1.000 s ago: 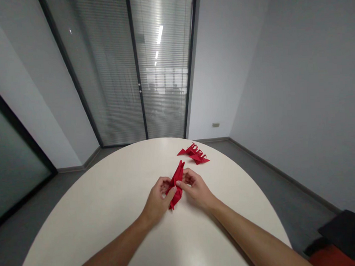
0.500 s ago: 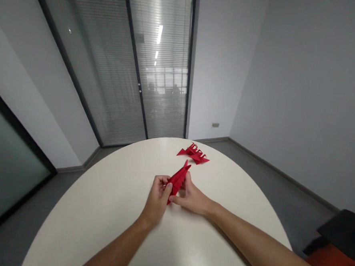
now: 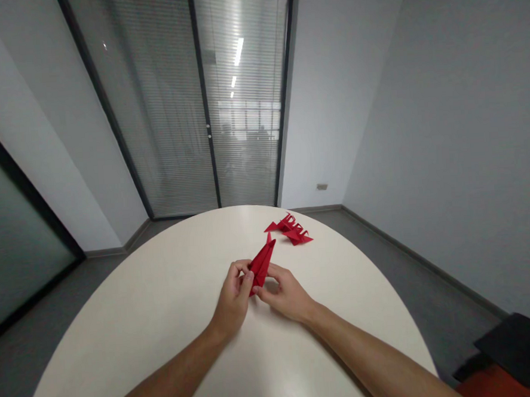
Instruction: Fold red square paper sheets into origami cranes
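Observation:
A folded piece of red origami paper [image 3: 262, 263] is held between my hands over the middle of the table, its two narrow points facing up and away from me. My left hand [image 3: 235, 291] grips its left side, thumb on the near face and fingers curled behind. On the right, my right hand [image 3: 285, 291] pinches it near the lower edge with thumb and fingers. Part of the paper's lower end is hidden by the fingers. Beyond it lie several finished red origami cranes [image 3: 294, 230], close together.
The round cream table [image 3: 155, 313] fills the foreground. A chair [image 3: 521, 350] with a black and orange-red surface stands at the lower right. Past the table are a glass door with blinds [image 3: 249, 163] and a white wall [image 3: 331, 98] with a socket [image 3: 322, 186].
The folded paper has turned more upright, its points shifting left, and shows a broader face. My right fingers have moved lower and closer on it. The cranes have not moved.

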